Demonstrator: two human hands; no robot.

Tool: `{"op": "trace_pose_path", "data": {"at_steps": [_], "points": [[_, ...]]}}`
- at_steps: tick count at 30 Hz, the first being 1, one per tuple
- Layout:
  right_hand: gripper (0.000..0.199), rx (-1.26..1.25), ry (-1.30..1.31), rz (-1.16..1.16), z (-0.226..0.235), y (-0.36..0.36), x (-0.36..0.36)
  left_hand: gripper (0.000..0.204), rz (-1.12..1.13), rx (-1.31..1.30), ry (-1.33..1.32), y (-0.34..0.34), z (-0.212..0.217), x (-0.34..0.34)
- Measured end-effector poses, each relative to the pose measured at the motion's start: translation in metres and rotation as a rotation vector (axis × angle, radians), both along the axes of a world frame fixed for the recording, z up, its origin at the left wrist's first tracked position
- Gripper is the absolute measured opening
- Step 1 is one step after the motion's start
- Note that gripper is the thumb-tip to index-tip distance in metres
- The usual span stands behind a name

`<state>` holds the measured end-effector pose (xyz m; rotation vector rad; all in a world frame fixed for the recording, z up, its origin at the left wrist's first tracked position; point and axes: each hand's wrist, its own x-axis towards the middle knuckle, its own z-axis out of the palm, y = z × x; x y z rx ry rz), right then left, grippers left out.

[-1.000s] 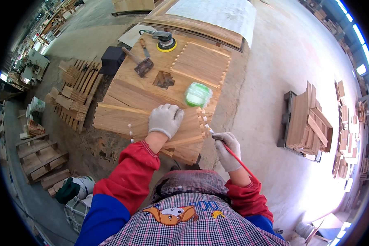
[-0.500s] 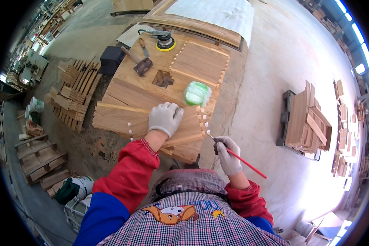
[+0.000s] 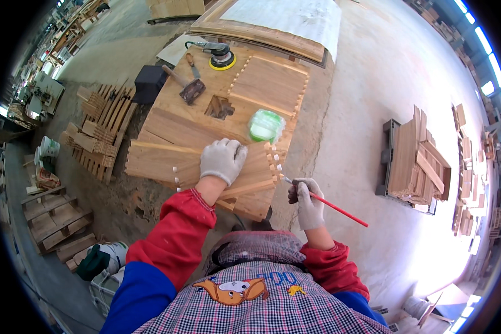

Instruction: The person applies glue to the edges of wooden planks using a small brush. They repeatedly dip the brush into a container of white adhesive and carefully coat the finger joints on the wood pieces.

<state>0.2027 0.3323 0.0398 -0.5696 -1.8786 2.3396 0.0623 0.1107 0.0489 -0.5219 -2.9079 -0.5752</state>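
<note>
My left hand (image 3: 222, 160), in a white glove, lies flat on a wooden panel (image 3: 167, 161) with finger-jointed edges, pressing it down on the stack. My right hand (image 3: 306, 203), also gloved, grips a thin red-handled brush (image 3: 334, 205). The brush tip sits at the panel's right edge, by the joint teeth (image 3: 274, 162). A green plastic tub in a clear bag (image 3: 265, 126) rests on the wood just beyond my left hand.
A yellow-padded sander (image 3: 221, 57), a hammer and a scraper (image 3: 186, 84) lie on the far panels. Stacks of wooden slats (image 3: 97, 131) sit on the floor at left, a pallet of boards (image 3: 414, 161) at right, and a black box (image 3: 150, 83) by the workpiece.
My right hand has slid slightly nearer along the panel's right edge with the brush. My left hand stays pressed on the panel.
</note>
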Motion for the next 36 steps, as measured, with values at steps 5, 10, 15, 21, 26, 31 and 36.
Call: {"op": "trace_pose_path", "data": {"at_steps": [5,10,15,21,26,31,36], "points": [[0.016,-0.022,-0.063,-0.073,-0.012,0.015,0.017,0.026,0.0,0.005,0.004,0.0,-0.001,0.0],[0.019,0.088,-0.016,0.061,-0.002,0.007,0.01,0.026,-0.002,-0.008,0.004,0.002,0.0,-0.001],[0.018,0.034,-0.003,-0.007,0.012,0.004,0.007,0.026,-0.002,0.006,-0.002,0.001,0.0,0.0],[0.019,0.004,0.067,0.049,0.007,0.006,0.016,0.026,-0.006,-0.005,0.009,0.0,-0.003,0.001],[0.016,0.072,-0.007,-0.013,0.005,-0.001,0.013,0.028,-0.041,0.125,0.029,-0.005,-0.005,0.0],[0.017,0.103,0.0,-0.129,0.006,0.01,0.025,0.077,-0.255,-0.114,0.024,-0.022,0.009,0.016],[0.018,0.067,-0.005,-0.212,0.009,0.011,0.032,0.115,-0.396,-0.504,-0.259,-0.031,0.053,0.039]]}}
